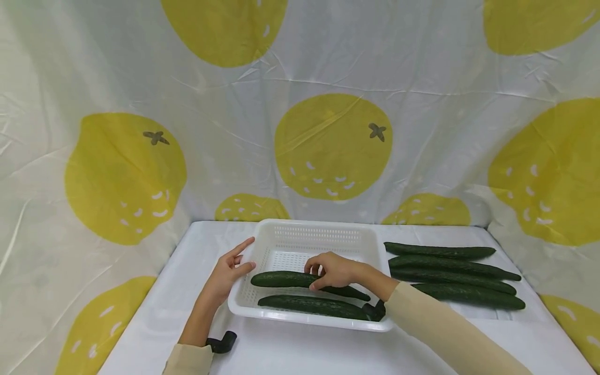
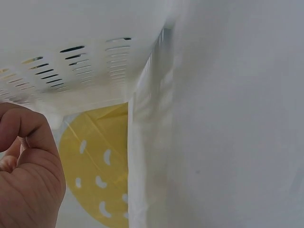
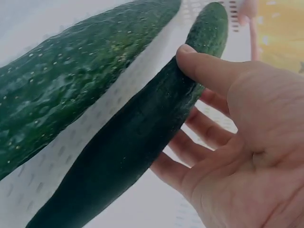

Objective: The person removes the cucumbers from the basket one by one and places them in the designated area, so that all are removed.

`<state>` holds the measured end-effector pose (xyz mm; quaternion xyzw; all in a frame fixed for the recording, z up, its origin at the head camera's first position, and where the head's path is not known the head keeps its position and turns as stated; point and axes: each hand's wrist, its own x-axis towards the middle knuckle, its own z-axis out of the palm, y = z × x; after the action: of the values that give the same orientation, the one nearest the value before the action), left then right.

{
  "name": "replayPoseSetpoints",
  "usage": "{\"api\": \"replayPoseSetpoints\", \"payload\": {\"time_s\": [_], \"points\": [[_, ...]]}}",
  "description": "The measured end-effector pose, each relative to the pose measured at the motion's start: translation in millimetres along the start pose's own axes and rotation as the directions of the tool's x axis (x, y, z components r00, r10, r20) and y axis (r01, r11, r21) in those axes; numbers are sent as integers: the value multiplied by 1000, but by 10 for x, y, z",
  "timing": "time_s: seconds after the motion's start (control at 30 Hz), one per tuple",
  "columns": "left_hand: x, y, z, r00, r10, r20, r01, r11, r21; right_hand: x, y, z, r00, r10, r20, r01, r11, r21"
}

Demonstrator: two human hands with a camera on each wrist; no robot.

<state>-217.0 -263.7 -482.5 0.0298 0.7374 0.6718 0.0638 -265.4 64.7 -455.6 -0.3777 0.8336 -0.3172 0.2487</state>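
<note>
A white perforated plastic basket [image 1: 319,225] stands on the table. Inside it, my right hand [image 1: 335,271] holds a dark green cucumber [image 1: 281,279] between thumb and fingers. The right wrist view shows the thumb on top of this cucumber [image 3: 137,128] and the fingers round its far side. A second cucumber [image 1: 309,305] lies in the basket along the near wall, beside the held one. My left hand [image 1: 225,273] grips the basket's left rim, thumb on the edge. In the left wrist view, several fingers of the left hand [image 2: 31,166] curl near the slotted wall [image 2: 95,90].
Several cucumbers [image 1: 454,268] lie side by side on the table, right of the basket. A white cloth [image 1: 300,349] covers the table. Curtains with yellow lemon prints [image 1: 333,146] hang behind and at both sides.
</note>
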Motion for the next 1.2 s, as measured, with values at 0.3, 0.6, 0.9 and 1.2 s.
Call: {"api": "replayPoseSetpoints", "payload": {"time_s": [0.3, 0.6, 0.9, 1.2], "points": [[-7, 4, -2, 1000, 15, 22, -15, 1000, 4, -86, -84, -133, 981, -114, -160, 111, 994, -23], [1, 0, -12, 1000, 7, 24, -7, 1000, 5, -188, -206, -255, 971, -143, -192, 127, 987, -94], [19, -3, -13, 1000, -1, 2, 1, 1000, 16, -485, -295, -453, 965, -79, -252, 56, 994, -98], [-1, 2, 7, 1000, 0, -24, 1, 999, 54, -875, -100, -620, 926, -101, -365, 58, 990, -126]]}}
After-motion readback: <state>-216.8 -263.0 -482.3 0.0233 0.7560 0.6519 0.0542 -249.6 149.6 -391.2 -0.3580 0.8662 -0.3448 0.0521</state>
